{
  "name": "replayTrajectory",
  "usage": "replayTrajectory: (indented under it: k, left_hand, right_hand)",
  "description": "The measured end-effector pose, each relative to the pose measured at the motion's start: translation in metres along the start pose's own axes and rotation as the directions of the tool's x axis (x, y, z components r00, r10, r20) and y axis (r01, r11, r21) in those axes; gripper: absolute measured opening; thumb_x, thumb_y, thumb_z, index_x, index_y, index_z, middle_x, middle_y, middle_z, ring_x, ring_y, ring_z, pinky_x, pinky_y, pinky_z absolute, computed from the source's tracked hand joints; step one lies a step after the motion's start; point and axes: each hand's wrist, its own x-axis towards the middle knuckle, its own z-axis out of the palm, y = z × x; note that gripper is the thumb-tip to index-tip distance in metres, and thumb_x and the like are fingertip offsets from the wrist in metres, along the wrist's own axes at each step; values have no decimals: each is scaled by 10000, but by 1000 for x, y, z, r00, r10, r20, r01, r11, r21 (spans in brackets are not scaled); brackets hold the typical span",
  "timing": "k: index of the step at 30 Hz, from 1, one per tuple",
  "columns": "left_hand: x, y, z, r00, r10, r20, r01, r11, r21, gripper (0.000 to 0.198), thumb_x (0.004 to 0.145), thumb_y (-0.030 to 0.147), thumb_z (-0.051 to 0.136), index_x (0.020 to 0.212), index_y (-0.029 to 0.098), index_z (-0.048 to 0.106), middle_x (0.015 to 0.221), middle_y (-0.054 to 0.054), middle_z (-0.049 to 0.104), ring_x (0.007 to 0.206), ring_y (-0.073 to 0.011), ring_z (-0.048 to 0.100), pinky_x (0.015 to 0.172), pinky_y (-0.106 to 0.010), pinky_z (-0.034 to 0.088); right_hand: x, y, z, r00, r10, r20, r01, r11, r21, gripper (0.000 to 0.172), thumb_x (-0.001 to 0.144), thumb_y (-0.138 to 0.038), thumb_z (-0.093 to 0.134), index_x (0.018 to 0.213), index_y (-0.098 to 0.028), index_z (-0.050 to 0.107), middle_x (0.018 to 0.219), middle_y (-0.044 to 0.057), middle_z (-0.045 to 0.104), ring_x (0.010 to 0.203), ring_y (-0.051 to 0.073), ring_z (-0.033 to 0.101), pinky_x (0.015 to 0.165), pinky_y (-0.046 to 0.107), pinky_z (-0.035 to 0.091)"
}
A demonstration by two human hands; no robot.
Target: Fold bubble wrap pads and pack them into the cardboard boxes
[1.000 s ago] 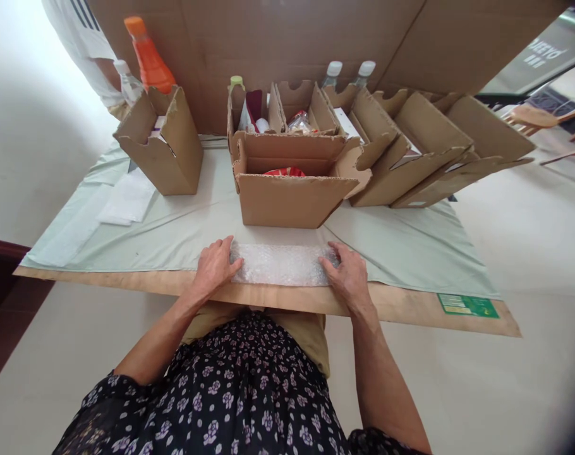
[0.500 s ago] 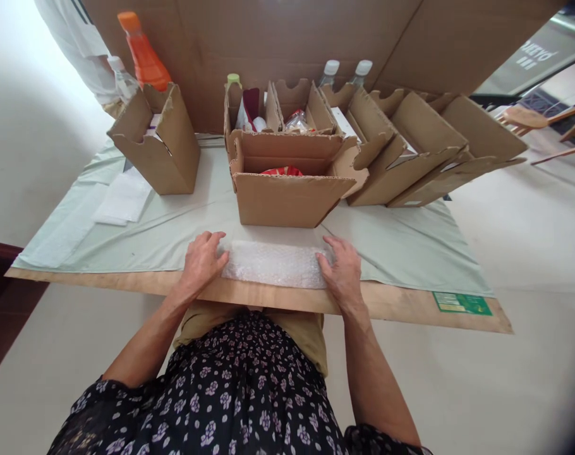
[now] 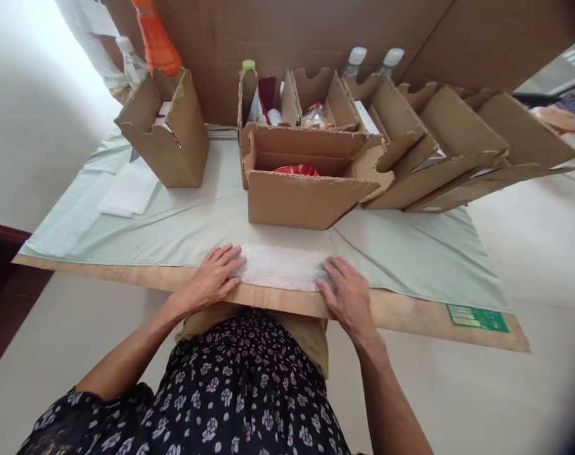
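Observation:
A folded strip of clear bubble wrap (image 3: 282, 266) lies flat along the table's front edge, directly before me. My left hand (image 3: 218, 270) rests open on its left end, fingers stretched out. Over its right end is my right hand (image 3: 347, 287), fingers extended and apart, somewhat blurred at the tips. Neither hand grips the wrap. Just beyond it stands a low cardboard box (image 3: 311, 201) with a red packet (image 3: 297, 170) inside.
Several slanted cardboard boxes (image 3: 453, 142) stand behind and to the right. On the left are another cardboard box (image 3: 186, 139), flat folded bubble wrap sheets (image 3: 129, 188) and an orange bottle (image 3: 159, 47). A tall cardboard panel (image 3: 268, 38) backs the table.
Both hands have flattened from a curled pose at the strip's ends onto its top. The view has shifted slightly, so the boxes appear farther right.

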Motion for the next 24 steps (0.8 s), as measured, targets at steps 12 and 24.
replayTrajectory:
  k: [12,24]
  left_hand:
    - [-21,-3,-2,990,113,-81,-103,988,117,303,995,252,564,1257,208,710,1450,-127,645,1394,-355,546,1145,-609,423]
    - [-33,2,-23,983,-28,-183,5,993,-121,215,972,228,558,1058,178,749,1106,-108,768,1036,-256,696,954,-469,570]
  right_hand:
    - [1,-31,7,970,-217,111,203,971,129,344,1022,-337,535,1308,-215,683,1430,120,654,1358,312,576,1043,505,490]
    - [-6,-24,-3,989,-146,-5,144,968,205,276,1031,-324,512,1182,-233,725,1268,84,748,1245,282,656,1028,495,487]
